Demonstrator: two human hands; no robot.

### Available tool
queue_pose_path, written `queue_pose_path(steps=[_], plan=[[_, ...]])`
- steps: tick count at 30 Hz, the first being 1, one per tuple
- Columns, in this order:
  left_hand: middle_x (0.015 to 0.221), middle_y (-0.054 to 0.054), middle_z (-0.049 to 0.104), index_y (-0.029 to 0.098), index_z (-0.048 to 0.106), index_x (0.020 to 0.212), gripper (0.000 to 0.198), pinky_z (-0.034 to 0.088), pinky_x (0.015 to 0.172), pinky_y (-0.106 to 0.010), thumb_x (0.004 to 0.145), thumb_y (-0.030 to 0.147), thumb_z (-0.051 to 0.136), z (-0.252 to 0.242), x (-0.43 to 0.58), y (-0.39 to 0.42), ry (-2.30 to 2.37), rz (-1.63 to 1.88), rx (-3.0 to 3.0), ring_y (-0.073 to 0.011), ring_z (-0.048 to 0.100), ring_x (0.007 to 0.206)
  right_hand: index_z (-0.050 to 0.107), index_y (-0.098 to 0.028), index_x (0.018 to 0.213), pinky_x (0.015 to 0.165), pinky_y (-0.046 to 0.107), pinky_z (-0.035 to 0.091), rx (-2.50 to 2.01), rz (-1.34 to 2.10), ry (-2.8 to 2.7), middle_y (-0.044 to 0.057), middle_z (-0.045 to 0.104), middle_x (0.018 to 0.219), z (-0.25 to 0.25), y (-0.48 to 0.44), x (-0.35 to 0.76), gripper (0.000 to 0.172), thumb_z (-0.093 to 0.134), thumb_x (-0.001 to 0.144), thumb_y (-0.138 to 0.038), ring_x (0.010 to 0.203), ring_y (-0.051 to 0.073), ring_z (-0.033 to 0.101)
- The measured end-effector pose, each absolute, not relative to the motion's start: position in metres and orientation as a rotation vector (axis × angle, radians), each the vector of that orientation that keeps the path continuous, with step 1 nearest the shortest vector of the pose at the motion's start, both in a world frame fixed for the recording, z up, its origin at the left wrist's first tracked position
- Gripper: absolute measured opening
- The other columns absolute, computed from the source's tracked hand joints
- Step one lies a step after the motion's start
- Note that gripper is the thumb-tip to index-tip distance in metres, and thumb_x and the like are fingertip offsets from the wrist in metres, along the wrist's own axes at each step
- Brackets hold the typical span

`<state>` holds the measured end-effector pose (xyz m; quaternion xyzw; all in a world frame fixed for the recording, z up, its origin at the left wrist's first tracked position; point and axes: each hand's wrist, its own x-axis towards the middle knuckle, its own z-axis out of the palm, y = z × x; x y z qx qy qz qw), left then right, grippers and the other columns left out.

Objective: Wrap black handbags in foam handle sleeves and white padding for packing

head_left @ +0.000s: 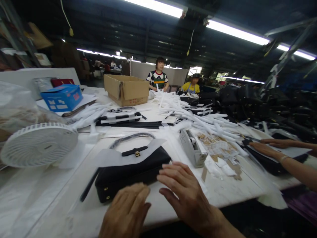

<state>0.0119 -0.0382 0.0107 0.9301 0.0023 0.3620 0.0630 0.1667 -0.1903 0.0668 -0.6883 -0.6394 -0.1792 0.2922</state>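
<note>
Handbag (128, 177) lying on the tabletop (230, 188), right before the person.
A desk fan (38, 144) sits to its left, a tape dispenser (192, 148) to its right, a cardboard box (126, 90) far behind.

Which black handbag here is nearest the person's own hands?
The handbag with the gold-clasped strap, by the right hand; another black bag lies farther right, under a co-worker's hand.

Left hand (125, 210) and right hand (184, 195) lie close together, palms down, apparently open.
</note>
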Motion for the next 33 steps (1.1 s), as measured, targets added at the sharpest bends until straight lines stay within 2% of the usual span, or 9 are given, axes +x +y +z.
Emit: queue_pose_path(steps=[3, 6, 11, 14, 18, 25, 28, 31, 33], plan=[[0.141, -0.012, 0.053, 0.015, 0.042, 0.140, 0.052, 0.023, 0.115, -0.044, 0.089, 0.018, 0.054, 0.040, 0.033, -0.005, 0.147, 1.138, 3.066, -0.0272, 0.045, 0.133, 0.042, -0.018, 0.140, 0.119, 0.055, 0.015, -1.979, -0.531, -1.942, 0.011, 0.050, 0.144, 0.085, -0.152, 0.186, 0.059, 0.065, 0.086, -0.021, 0.142, 0.028, 0.030], [0.144, -0.013, 0.048, 0.015, 0.045, 0.139, 0.057, 0.017, 0.118, -0.052, 0.083, 0.018, 0.058, 0.048, 0.047, 0.020, 0.374, 0.792, 3.161, -0.0301, 0.038, 0.138, 0.039, -0.013, 0.141, 0.120, 0.057, 0.006, -2.089, -0.457, -2.141, 0.014, 0.042, 0.149, 0.083, -0.123, 0.206, 0.081, 0.080, 0.072, -0.024, 0.145, 0.033, 0.022], [0.131, -0.011, 0.061, 0.020, 0.053, 0.133, 0.054, 0.032, 0.111, -0.053, 0.080, 0.007, 0.052, 0.024, 0.040, 0.044, 0.382, 0.510, 3.205, -0.0295, 0.051, 0.128, 0.041, -0.015, 0.139, 0.116, 0.051, 0.025, -2.176, -0.232, -2.265, 0.015, 0.053, 0.139, 0.066, -0.112, 0.225, 0.073, 0.076, 0.078, -0.029, 0.131, 0.029, 0.045], [0.134, -0.011, 0.059, 0.022, 0.049, 0.137, 0.055, 0.041, 0.103, -0.046, 0.084, 0.006, 0.046, -0.001, 0.030, 0.043, 0.367, 0.642, 3.212, -0.0275, 0.058, 0.120, 0.034, -0.020, 0.144, 0.108, 0.047, 0.038, -2.204, -0.184, -2.196, 0.013, 0.049, 0.144, 0.052, -0.121, 0.226, 0.069, 0.068, 0.085, -0.029, 0.130, 0.029, 0.046], [0.136, -0.009, 0.058, 0.022, 0.045, 0.141, 0.054, 0.040, 0.103, -0.041, 0.089, 0.009, 0.046, -0.033, 0.019, 0.032, 0.359, 0.835, 3.209, -0.0254, 0.060, 0.117, 0.033, -0.023, 0.146, 0.107, 0.051, 0.035, -2.196, -0.139, -2.156, 0.013, 0.048, 0.144, 0.030, -0.131, 0.223, 0.068, 0.066, 0.086, -0.030, 0.130, 0.031, 0.045], [0.138, -0.006, 0.056, 0.024, 0.037, 0.146, 0.068, 0.041, 0.103, -0.036, 0.084, -0.004, 0.031, -0.051, 0.009, 0.027, 0.420, 0.978, 3.197, -0.0195, 0.060, 0.118, 0.042, -0.027, 0.139, 0.100, 0.044, 0.039, -2.176, -0.126, -2.089, 0.009, 0.057, 0.136, 0.014, -0.132, 0.220, 0.044, 0.050, 0.096, -0.025, 0.121, 0.025, 0.052], [0.124, -0.009, 0.066, 0.024, 0.040, 0.144, 0.063, 0.051, 0.089, -0.034, 0.085, 0.003, 0.042, -0.024, 0.021, 0.021, 0.489, 0.632, 3.206, -0.0226, 0.067, 0.103, 0.045, -0.026, 0.135, 0.095, 0.041, 0.042, -2.176, -0.064, -2.122, 0.009, 0.062, 0.128, 0.023, -0.128, 0.220, 0.046, 0.058, 0.092, -0.035, 0.114, 0.025, 0.057], [0.098, -0.010, 0.073, 0.021, 0.033, 0.148, 0.075, 0.054, 0.070, -0.034, 0.079, 0.011, 0.060, 0.015, 0.046, 0.010, 0.715, 0.049, 3.150, -0.0263, 0.070, 0.080, 0.052, -0.023, 0.127, 0.086, 0.040, 0.046, -2.221, 0.026, -2.201, 0.008, 0.069, 0.107, 0.035, -0.117, 0.222, 0.057, 0.068, 0.081, -0.051, 0.097, 0.026, 0.063], [0.098, -0.013, 0.071, 0.017, 0.037, 0.146, 0.077, 0.054, 0.071, -0.038, 0.075, 0.017, 0.068, 0.034, 0.062, 0.006, 0.692, -0.146, 3.146, -0.0300, 0.069, 0.083, 0.058, -0.019, 0.120, 0.091, 0.045, 0.044, -2.219, 0.013, -2.285, 0.009, 0.070, 0.095, 0.043, -0.107, 0.225, 0.058, 0.070, 0.076, -0.057, 0.092, 0.027, 0.063]])
